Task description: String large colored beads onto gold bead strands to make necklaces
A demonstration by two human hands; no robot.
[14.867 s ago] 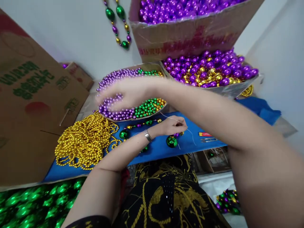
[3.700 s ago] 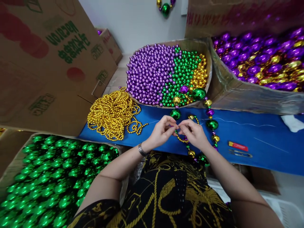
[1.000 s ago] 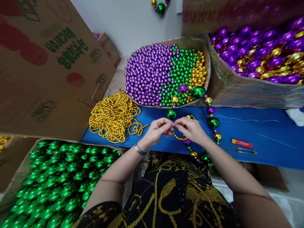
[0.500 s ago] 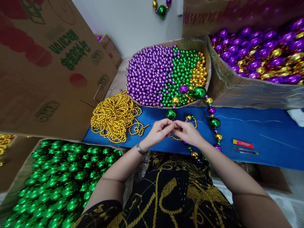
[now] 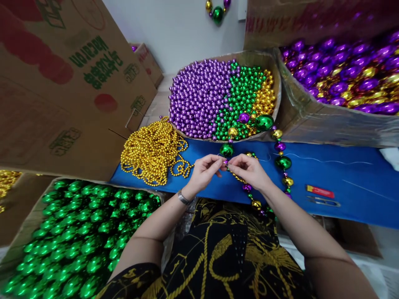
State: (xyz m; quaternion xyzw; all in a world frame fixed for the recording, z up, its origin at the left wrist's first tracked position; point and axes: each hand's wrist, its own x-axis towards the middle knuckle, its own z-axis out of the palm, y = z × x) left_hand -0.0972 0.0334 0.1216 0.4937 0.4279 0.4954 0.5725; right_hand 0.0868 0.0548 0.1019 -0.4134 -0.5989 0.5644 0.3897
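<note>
Close together over the blue cloth (image 5: pixel 311 170), both my hands work at a thin clear thread. My left hand (image 5: pixel 205 170) is closed in a pinch at a small purple bead (image 5: pixel 225 162). Thumb and forefinger of my right hand (image 5: pixel 251 171) pinch the thread right beside that bead. Around them lies a bead necklace (image 5: pixel 283 162) of large green, gold and purple beads, one green bead (image 5: pixel 226 150) just beyond my fingertips. Part of a strand of small gold beads shows behind my right hand; the rest is hidden.
Left of my hands is a heap of gold bead strands (image 5: pixel 152 151). Behind stands a box of small beads (image 5: pixel 202 97); another box (image 5: pixel 336 124) is at right. Green beads (image 5: pixel 84 232) fill a box at lower left. A red-yellow packet (image 5: pixel 320 191) and thread snips (image 5: pixel 324 202) lie right.
My fingertips have drawn slightly apart, and a small purple bead now shows between them. The small thread loop above my fingers has shifted. The whole view has tilted a little.
</note>
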